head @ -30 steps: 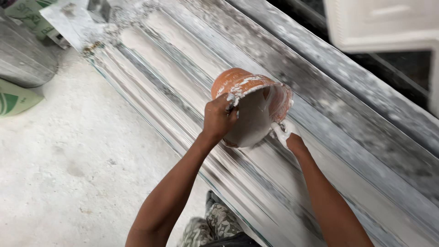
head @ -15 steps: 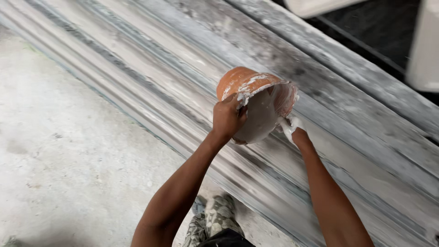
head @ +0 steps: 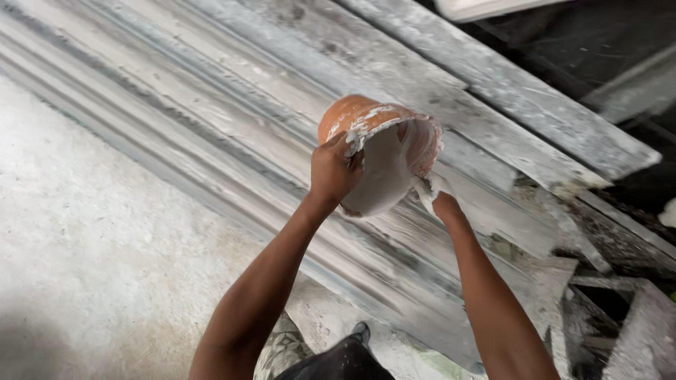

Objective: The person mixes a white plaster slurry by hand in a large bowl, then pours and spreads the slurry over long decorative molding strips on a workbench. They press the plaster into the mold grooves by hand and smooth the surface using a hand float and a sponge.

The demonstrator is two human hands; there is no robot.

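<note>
My left hand (head: 334,171) grips the rim of an orange bowl (head: 355,115), tilted on its side so wet white plaster (head: 384,172) spills from it. My right hand (head: 435,197), coated in plaster, is at the bowl's lower edge, fingers inside the mix. Under both hands runs a long white moulded cornice form (head: 232,141), lying diagonally from upper left to lower right.
A plaster-dusted concrete floor (head: 98,253) lies to the left. Grey planks (head: 507,91) run along the far side of the form. Broken plaster pieces and debris (head: 605,295) sit at the lower right. My shoe (head: 360,331) shows at the bottom.
The view has shifted along the form to the right. The bowl stays tilted in my left hand, and my right hand keeps working at its lower edge.
</note>
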